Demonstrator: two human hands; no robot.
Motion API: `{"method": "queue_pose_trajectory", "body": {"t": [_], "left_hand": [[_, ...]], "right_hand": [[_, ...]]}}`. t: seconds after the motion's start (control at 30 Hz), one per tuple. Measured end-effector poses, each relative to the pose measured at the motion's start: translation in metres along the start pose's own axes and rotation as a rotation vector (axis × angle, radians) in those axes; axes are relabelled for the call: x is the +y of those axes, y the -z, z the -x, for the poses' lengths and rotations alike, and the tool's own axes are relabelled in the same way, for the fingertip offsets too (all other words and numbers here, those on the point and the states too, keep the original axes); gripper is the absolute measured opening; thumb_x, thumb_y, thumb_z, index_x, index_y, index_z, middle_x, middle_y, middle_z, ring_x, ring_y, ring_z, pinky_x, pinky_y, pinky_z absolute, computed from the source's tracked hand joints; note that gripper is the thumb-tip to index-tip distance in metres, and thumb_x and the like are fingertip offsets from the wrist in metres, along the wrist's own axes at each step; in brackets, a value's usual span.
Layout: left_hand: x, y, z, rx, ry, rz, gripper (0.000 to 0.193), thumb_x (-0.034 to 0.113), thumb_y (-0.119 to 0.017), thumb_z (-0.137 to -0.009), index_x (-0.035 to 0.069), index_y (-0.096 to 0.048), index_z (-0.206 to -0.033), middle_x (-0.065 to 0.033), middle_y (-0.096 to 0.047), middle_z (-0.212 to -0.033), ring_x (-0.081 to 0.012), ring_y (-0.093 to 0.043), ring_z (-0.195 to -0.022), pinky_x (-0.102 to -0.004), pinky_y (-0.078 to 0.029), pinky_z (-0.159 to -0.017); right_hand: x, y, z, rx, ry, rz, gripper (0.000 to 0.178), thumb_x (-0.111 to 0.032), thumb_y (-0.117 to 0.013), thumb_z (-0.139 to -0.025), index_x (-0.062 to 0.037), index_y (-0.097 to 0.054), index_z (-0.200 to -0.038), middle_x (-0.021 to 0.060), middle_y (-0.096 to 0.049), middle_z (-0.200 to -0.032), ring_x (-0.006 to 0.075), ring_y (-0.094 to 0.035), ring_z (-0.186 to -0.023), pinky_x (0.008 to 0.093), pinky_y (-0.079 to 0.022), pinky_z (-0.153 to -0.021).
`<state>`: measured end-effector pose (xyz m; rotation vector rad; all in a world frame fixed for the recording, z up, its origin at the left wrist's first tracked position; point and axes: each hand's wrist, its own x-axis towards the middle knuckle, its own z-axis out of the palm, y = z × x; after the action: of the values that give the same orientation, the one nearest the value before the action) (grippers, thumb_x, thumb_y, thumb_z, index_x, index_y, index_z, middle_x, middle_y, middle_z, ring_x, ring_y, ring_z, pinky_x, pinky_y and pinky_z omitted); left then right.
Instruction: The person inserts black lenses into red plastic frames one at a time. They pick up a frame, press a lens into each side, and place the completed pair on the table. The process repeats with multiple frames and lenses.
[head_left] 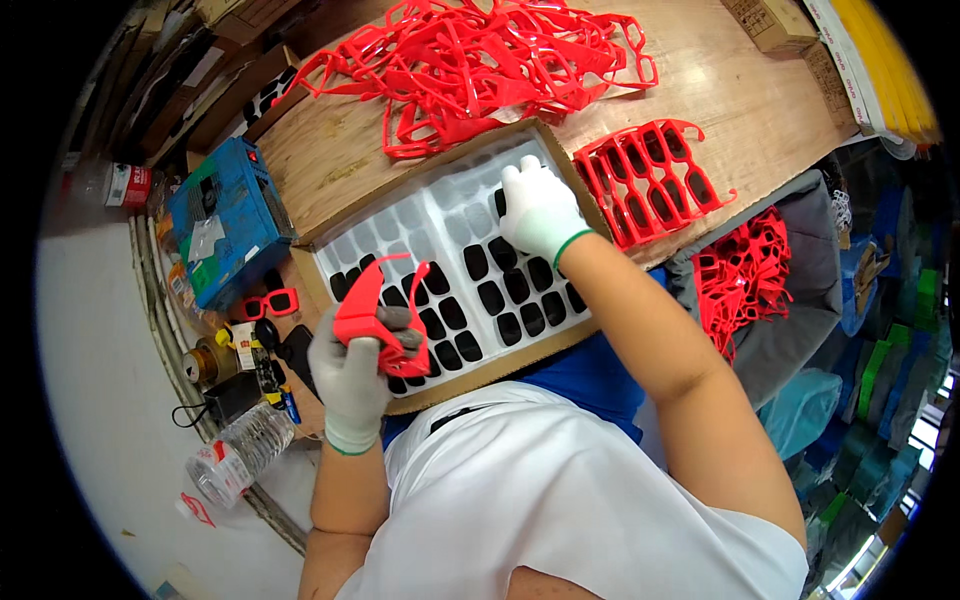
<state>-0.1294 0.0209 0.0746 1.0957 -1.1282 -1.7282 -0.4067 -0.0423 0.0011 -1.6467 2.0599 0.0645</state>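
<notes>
My left hand (355,375), in a pale glove with grey fingertips, grips a red glasses frame (362,312) with its temples pointing up and away. It hovers over the left near part of a shallow cardboard box (462,384). Inside the box, dark lenses (515,286) lie in rows on white sheeting (445,205); more show faintly through the sheet at the far side. My right hand (541,211), also gloved, reaches into the far right of the box. Its fingers are curled together beside a dark lens (500,203); what they pinch is hidden.
A tangled heap of red frames (490,70) lies beyond the box. Red glasses with dark lenses (650,180) stand in rows at its right. A grey-lined bin (745,275) holds more red frames. At left are a blue machine (225,220) and a plastic bottle (240,455).
</notes>
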Motion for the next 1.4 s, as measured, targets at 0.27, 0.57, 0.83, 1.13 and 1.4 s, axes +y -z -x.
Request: {"method": "queue_pose_trajectory", "body": {"t": [0.27, 0.57, 0.83, 1.13, 1.4], "left_hand": [[0.013, -0.035, 0.034, -0.127, 0.122, 0.361, 0.061, 0.01, -0.047, -0.094, 0.01, -0.022, -0.15, -0.0265, -0.048, -0.135, -0.0318, -0.068, -0.099, -0.0482, -0.058, -0.086], [-0.022, -0.054, 0.054, -0.278, 0.018, -0.391, 0.042, 0.012, -0.045, -0.102, -0.004, -0.037, -0.14, -0.0132, -0.067, -0.099, -0.0171, -0.065, -0.076, -0.0328, -0.055, -0.071], [-0.007, -0.07, 0.052, -0.309, -0.025, -0.576, 0.032, 0.021, -0.044, -0.105, -0.006, -0.046, -0.124, -0.0141, -0.068, -0.087, -0.0206, -0.067, -0.07, -0.0346, -0.055, -0.066], [0.004, -0.062, 0.056, -0.386, -0.02, -0.519, 0.023, 0.014, -0.048, -0.102, -0.004, -0.053, -0.116, -0.0064, -0.065, -0.079, -0.0116, -0.061, -0.069, -0.0277, -0.052, -0.066], [0.007, -0.061, 0.052, -0.453, -0.007, -0.535, 0.026, 0.02, -0.047, -0.104, -0.002, -0.054, -0.115, -0.0113, -0.069, -0.086, -0.0183, -0.067, -0.077, -0.0327, -0.053, -0.074]], "right_hand": [[0.031, -0.004, 0.07, 0.209, 0.525, -0.402, 0.014, -0.012, -0.065, -0.086, -0.0049, -0.062, -0.098, 0.0178, -0.067, -0.096, 0.0392, -0.065, -0.091, 0.0456, -0.053, -0.078], [-0.014, -0.019, 0.201, 0.302, 0.423, -1.304, 0.024, 0.003, -0.067, -0.086, 0.0015, -0.066, -0.11, 0.01, -0.069, -0.097, 0.0145, -0.068, -0.083, 0.0277, -0.054, -0.073], [-0.025, 0.001, 0.194, 0.542, 0.486, -1.054, 0.018, 0.005, -0.069, -0.082, 0.0005, -0.07, -0.1, 0.0127, -0.067, -0.085, 0.0225, -0.067, -0.073, 0.0298, -0.053, -0.064], [-0.016, 0.001, 0.193, -0.2, 0.219, -1.689, 0.021, -0.013, -0.068, -0.092, 0.0029, -0.066, -0.106, 0.0048, -0.068, -0.09, 0.0089, -0.063, -0.078, 0.0247, -0.053, -0.074], [-0.006, -0.003, 0.192, -0.196, 0.24, -1.648, 0.024, -0.022, -0.067, -0.095, 0.0019, -0.07, -0.099, 0.005, -0.069, -0.086, 0.009, -0.061, -0.078, 0.0249, -0.05, -0.073]]}}
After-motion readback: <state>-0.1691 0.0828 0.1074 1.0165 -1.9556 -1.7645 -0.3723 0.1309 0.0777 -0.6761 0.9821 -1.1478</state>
